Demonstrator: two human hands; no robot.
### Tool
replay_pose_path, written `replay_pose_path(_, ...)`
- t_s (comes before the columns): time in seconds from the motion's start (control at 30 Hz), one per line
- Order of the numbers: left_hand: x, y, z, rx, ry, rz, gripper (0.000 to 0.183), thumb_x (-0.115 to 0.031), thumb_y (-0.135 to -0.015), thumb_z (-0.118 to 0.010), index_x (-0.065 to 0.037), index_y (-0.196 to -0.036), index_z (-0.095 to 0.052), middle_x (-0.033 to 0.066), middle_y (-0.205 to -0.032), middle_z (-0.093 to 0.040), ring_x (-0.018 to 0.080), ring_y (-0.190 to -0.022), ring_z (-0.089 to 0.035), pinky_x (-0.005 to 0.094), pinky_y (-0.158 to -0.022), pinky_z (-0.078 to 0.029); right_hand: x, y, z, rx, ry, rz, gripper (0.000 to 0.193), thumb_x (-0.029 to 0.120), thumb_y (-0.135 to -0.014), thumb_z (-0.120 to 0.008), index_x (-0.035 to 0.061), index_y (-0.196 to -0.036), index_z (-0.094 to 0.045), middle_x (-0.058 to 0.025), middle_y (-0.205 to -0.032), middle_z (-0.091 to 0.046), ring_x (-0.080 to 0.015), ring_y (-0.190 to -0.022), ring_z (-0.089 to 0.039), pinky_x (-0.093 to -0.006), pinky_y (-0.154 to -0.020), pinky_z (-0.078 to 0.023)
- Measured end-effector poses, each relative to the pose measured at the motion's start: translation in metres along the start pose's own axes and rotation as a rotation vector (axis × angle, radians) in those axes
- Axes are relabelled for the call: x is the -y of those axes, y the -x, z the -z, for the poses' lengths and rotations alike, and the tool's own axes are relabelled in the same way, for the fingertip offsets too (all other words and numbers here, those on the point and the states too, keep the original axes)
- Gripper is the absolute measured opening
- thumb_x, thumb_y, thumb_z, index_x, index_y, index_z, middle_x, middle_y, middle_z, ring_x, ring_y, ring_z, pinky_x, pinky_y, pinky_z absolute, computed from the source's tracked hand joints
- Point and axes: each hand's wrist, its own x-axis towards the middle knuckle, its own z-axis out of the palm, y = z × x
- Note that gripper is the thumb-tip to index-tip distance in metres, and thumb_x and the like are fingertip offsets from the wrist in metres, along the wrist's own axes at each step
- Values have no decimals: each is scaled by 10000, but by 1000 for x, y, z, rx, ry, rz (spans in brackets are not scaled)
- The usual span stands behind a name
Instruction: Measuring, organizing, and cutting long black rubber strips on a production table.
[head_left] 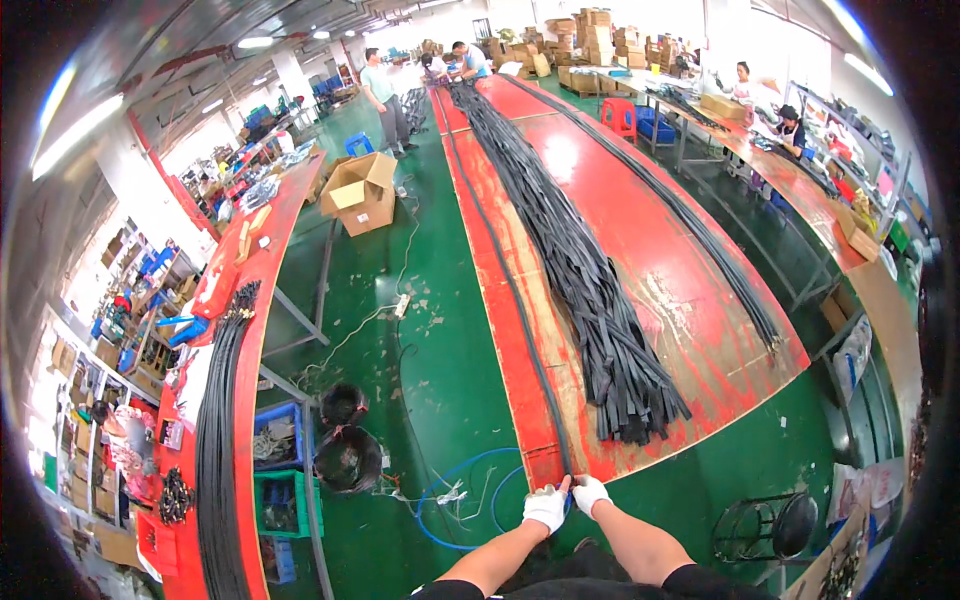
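A long, thin black strip (515, 305) runs down the left side of the red table (700, 290) to its near edge. At that end my left hand (545, 508) and my right hand (591, 495) meet, both in white gloves with bare fingertips showing. Their fingers are closed in a pinch around the strip's near end; the very tip is hidden between them. To the right lies a thick heap of flat black strips (590, 310), its loose ends fanned out toward me. A narrower bundle of black strips (690, 225) stretches along the table's right side.
A red side table (285, 225) on the left bears a bundle of black cables (222, 440). An open cardboard box (360, 195), black buckets (348, 458) and a looped blue hose (450, 545) are on the green floor. A black stool (790, 525) stands right. Several people work farther back.
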Motion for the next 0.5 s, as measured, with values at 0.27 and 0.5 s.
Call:
replay_pose_path(0.27,18,16,1,64,-61,61,803,-142,-909,-585,-190,-1678,-358,233,-1197,-698,413,-1068,-722,516,-906,-578,39,27,-4,181,-68,-35,483,126,-986,-635,-11,-1449,-622,-202,-1302,-748,-295,-1198,-711,-367,-1058,-534)
replay_pose_path(0.5,-14,2,10,4,-110,33,802,-119,-894,-601,-193,-1664,-387,200,-1168,-702,382,-1042,-724,503,-890,-597,-23,-19,-9,86,-119,8,427,274,-966,-704,50,-1329,-719,-209,-1281,-751,-357,-1207,-716,-414,-1057,-546)
